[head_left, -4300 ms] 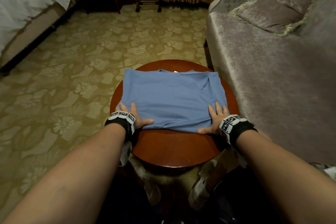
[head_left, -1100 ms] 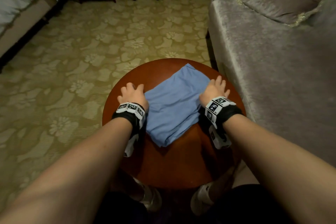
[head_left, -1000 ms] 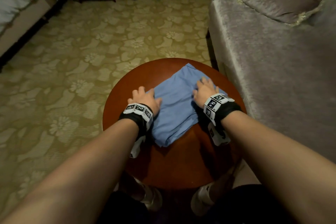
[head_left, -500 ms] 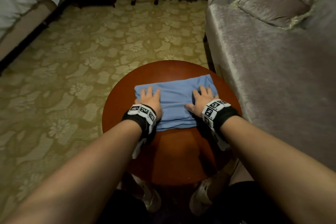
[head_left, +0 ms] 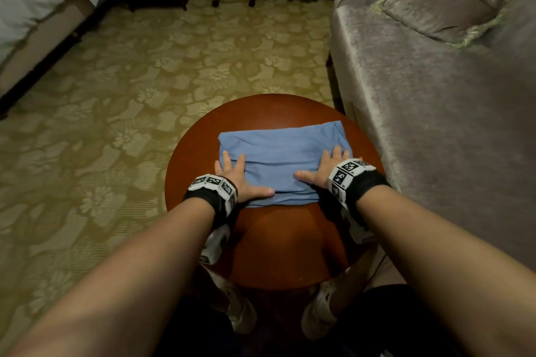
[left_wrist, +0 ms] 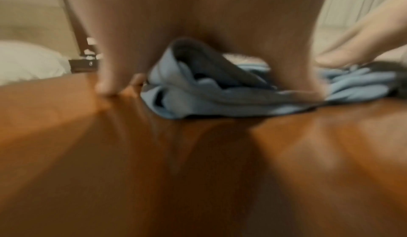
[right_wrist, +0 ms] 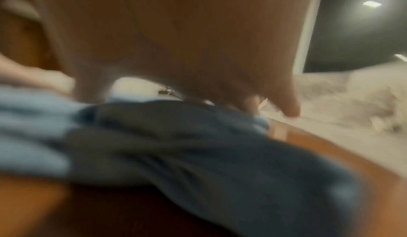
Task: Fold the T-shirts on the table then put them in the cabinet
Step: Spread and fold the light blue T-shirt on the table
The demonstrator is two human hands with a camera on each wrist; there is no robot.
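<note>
Folded blue shirt (head_left: 280, 159) lay centred on round table (head_left: 278, 243), left hand (head_left: 236, 175) and right hand (head_left: 326, 166) flat on its near corners, fingers spread, gripping nothing, likely pressing the fold flat before carrying.

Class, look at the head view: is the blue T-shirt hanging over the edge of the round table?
No, the folded T-shirt lies wholly on the table.
</note>
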